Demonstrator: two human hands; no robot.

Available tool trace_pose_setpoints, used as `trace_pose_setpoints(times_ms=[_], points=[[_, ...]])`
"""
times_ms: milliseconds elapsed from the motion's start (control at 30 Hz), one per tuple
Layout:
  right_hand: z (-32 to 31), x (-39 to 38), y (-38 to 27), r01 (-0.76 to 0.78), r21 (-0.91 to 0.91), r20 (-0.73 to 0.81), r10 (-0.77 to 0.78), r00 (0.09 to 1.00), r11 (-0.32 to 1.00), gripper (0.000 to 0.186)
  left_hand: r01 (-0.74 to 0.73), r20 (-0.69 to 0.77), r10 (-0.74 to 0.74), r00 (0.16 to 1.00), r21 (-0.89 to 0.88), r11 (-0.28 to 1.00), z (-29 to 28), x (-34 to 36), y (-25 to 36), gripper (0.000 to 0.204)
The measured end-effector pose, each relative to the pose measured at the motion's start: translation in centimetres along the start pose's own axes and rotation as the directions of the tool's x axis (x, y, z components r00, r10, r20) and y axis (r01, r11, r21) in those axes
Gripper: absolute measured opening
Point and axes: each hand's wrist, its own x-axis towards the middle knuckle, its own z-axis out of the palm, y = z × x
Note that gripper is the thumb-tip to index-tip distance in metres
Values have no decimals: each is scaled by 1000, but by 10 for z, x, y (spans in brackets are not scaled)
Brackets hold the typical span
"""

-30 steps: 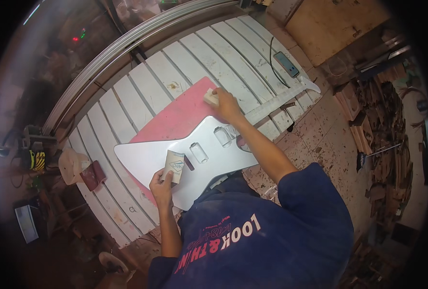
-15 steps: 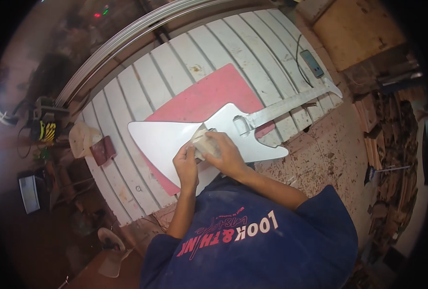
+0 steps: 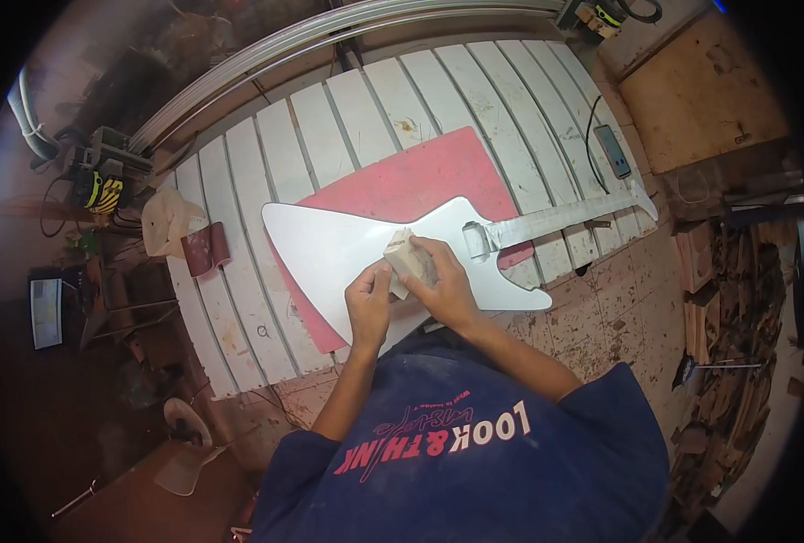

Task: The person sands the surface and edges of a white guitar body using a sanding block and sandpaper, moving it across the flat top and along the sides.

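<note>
In front of me a white angular electric guitar body (image 3: pixel 329 240) lies flat, its neck (image 3: pixel 547 223) wrapped in pale covering and pointing right. Above the body I hold a beige sandpaper-wrapped block (image 3: pixel 413 260), with a folded paper edge at its top. My right hand (image 3: pixel 449 291) is closed round the block's right side, thumb along its lower face. Thumb and fingers of my left hand (image 3: pixel 368 303) pinch together at its left edge; the exact grip there is partly hidden. Under the guitar lies a pink sheet (image 3: pixel 420 167).
The white slatted bench (image 3: pixel 280 145) carries a maroon sandpaper roll (image 3: pixel 204 249) and a tan crumpled sheet (image 3: pixel 168 222) at the left. A phone-like device (image 3: pixel 613 151) with a cable sits at the far right. Metal rails (image 3: pixel 266 68) run behind; wood scraps (image 3: pixel 737 371) pile up at right.
The view has shifted, so the bench sits differently in the picture. Both hands remain at the block above the guitar, with its folded edge turned slightly and my left fingers pinched closer.
</note>
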Motion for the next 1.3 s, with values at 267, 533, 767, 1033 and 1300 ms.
trace_pose_setpoints(times_ms=[267, 533, 767, 1033, 1300], points=[[2, -8, 6, -12, -16, -5, 12, 1000, 1000, 59, -24, -14, 24, 1000, 6, 1000, -1, -1, 1, 36], [4, -13, 15, -4, 5, -17, 5, 1000, 1000, 59, 35, 125, -6, 992, -224, 974, -8, -3, -1, 37], [9, -37, 18, -223, 351, 132, 188, 973, 910, 59, -51, 170, 73, 983, -126, 991, -20, -15, -17, 35], [8, -56, 16, -106, 204, 334, 32, 942, 973, 61, -46, 55, 57, 997, -184, 982, -43, -42, -38, 43], [2, -51, 14, -259, 243, 513, 103, 852, 935, 67, -31, -18, 30, 999, -57, 998, -41, -59, -37, 60]])
